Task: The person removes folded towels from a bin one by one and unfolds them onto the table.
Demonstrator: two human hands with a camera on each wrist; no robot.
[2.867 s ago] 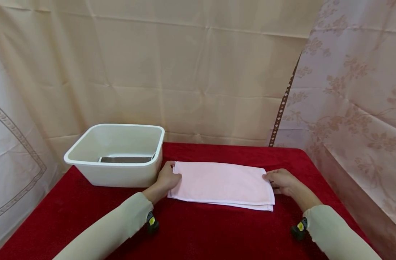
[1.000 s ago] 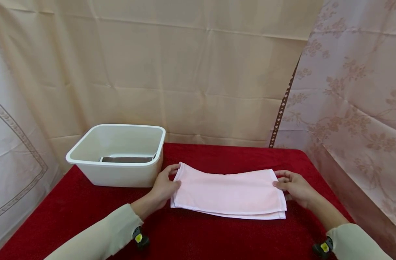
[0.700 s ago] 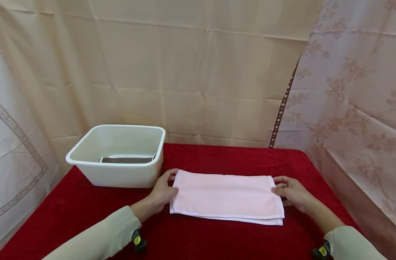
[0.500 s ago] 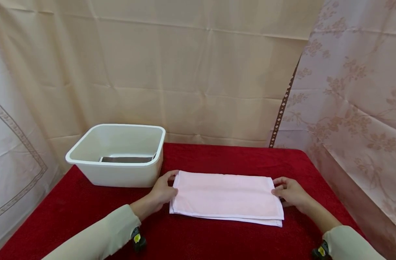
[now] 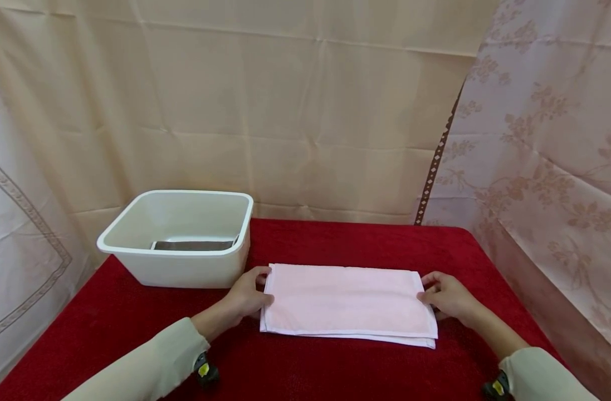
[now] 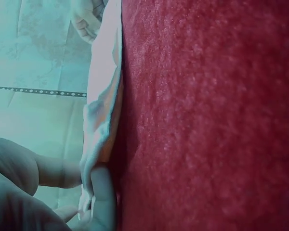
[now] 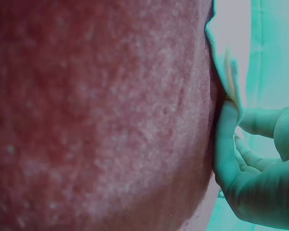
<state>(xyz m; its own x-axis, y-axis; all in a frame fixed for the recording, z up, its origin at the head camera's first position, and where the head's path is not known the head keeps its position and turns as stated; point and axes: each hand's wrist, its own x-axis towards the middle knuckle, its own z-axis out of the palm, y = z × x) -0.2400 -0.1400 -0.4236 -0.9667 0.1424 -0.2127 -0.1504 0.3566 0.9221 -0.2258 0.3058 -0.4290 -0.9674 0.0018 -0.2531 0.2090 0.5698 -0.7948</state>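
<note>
A folded pale pink towel (image 5: 345,303) with white edges lies flat on the red cloth, its long side facing me. My left hand (image 5: 246,293) pinches its left edge. In the left wrist view the thumb is above the towel (image 6: 102,72) and a finger (image 6: 103,195) is under it. My right hand (image 5: 449,298) pinches the right edge in the same way. In the right wrist view one finger (image 7: 225,139) goes beneath the towel's edge (image 7: 231,57), with the thumb on the other side. The towel hides some fingertips.
Left of the towel, close to my left hand, stands a cream plastic basin (image 5: 185,267) with a dark flat thing (image 5: 194,245) inside. The red-covered table (image 5: 365,242) ends at hanging beige curtains (image 5: 285,111) behind and patterned ones on the right.
The towel has come nearer to me. About a second ago it was raised with a sagging top edge; now it lies flat. My left hand has shifted slightly left.
</note>
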